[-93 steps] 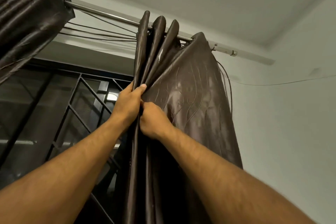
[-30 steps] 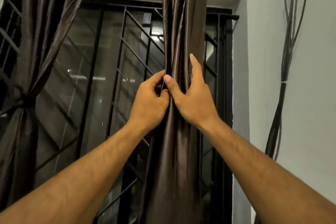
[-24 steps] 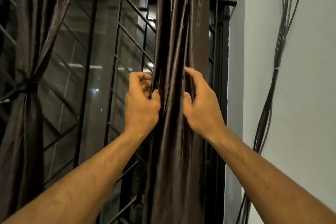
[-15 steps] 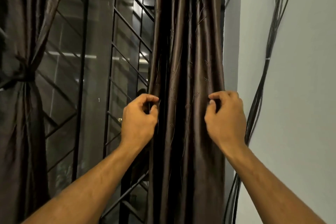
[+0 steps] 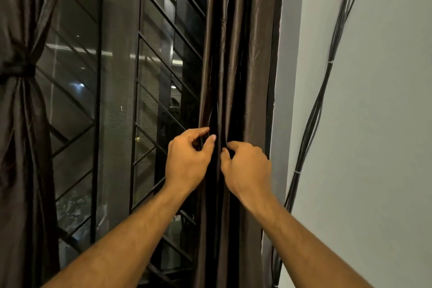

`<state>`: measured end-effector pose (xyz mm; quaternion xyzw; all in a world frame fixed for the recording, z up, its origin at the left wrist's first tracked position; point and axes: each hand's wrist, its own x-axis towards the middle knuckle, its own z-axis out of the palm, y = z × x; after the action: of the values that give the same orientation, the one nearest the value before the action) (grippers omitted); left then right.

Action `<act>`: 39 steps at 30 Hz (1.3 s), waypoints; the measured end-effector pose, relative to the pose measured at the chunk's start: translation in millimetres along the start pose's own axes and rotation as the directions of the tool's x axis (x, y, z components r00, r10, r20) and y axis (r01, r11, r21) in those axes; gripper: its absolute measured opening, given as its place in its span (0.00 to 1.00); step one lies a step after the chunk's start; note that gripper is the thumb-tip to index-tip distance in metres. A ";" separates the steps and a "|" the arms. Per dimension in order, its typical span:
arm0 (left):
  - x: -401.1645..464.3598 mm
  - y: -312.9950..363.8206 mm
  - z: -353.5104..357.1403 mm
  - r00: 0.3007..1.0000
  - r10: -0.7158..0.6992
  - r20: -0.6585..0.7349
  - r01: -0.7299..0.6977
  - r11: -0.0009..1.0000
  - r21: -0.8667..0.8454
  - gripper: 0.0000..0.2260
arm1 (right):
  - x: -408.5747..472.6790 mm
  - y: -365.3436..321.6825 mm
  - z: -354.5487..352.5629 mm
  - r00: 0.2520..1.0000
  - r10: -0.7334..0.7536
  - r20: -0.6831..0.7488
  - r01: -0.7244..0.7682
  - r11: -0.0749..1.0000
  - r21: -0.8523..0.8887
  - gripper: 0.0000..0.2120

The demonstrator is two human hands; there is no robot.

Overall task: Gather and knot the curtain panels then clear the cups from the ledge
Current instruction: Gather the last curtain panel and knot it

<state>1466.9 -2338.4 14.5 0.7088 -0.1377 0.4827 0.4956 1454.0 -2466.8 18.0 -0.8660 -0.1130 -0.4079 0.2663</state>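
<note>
Curtain panel [image 5: 238, 54], dark brown, hangs in gathered folds just left of the wall [image 5: 374, 124], covering the right edge of the window grille [image 5: 152, 77]. Knotted panel [image 5: 21, 100] hangs well left of it, cut off by the frame edge. Left hand [image 5: 187, 161] pinches a fold between thumb and curled fingers [image 5: 198, 132]. Right hand [image 5: 245, 166] curls into adjacent folds; its fingertips are hidden. Cables [image 5: 327, 77] run down the wall. Bare grille separates both panels.

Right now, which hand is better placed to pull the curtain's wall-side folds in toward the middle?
Right. The right hand already pinches the right curtain panel nearer its wall-side folds; the left hand holds the window-side edge.
</note>
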 end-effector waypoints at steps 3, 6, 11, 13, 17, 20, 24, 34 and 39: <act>-8.7 3.5 1.5 1.000 -0.011 0.021 0.012 1.000 -0.029 0.20 | -9.3 2.1 9.9 0.995 -0.083 0.046 0.075 0.985 0.157 0.11; -12.6 5.7 3.7 0.999 -0.034 0.000 0.034 0.999 -0.034 0.19 | -12.8 8.9 18.1 0.991 -0.106 0.079 0.068 0.922 0.381 0.10; -19.2 4.4 0.1 0.999 -0.043 -0.012 0.043 0.999 0.005 0.16 | -34.4 24.5 23.8 0.998 -0.053 -0.032 0.062 0.879 0.472 0.12; -23.8 3.5 -0.9 1.000 -0.028 -0.005 0.028 0.999 0.034 0.17 | -42.5 31.9 25.0 0.985 0.011 -0.171 0.065 0.900 0.432 0.10; -30.5 2.1 -3.4 1.000 -0.021 0.005 0.020 0.999 0.050 0.20 | -52.5 48.8 25.0 0.889 0.100 -0.446 0.069 0.935 0.348 0.17; -32.0 1.0 -5.6 1.000 -0.022 0.008 0.021 0.998 0.056 0.21 | -52.8 60.3 18.5 0.825 0.230 -0.517 -0.025 0.927 0.374 0.34; -32.9 -0.4 -4.2 1.000 -0.018 0.022 0.018 0.999 0.027 0.21 | -51.1 80.0 6.2 0.846 0.371 -0.383 -0.219 0.896 0.385 0.23; -40.6 17.2 19.9 0.998 0.048 0.027 -0.048 0.999 0.000 0.19 | -50.8 42.7 35.3 0.978 -0.089 -0.188 0.125 0.973 0.192 0.09; -41.1 18.6 22.9 0.999 0.044 0.010 -0.045 0.998 0.034 0.18 | -54.4 33.4 36.6 0.985 -0.101 -0.142 0.147 0.917 0.369 0.11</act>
<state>1446.5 -2378.0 -9.6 0.7160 -0.1474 0.4926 0.4722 1456.6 -2473.2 -55.2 -0.7632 -0.2280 -0.4459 0.4083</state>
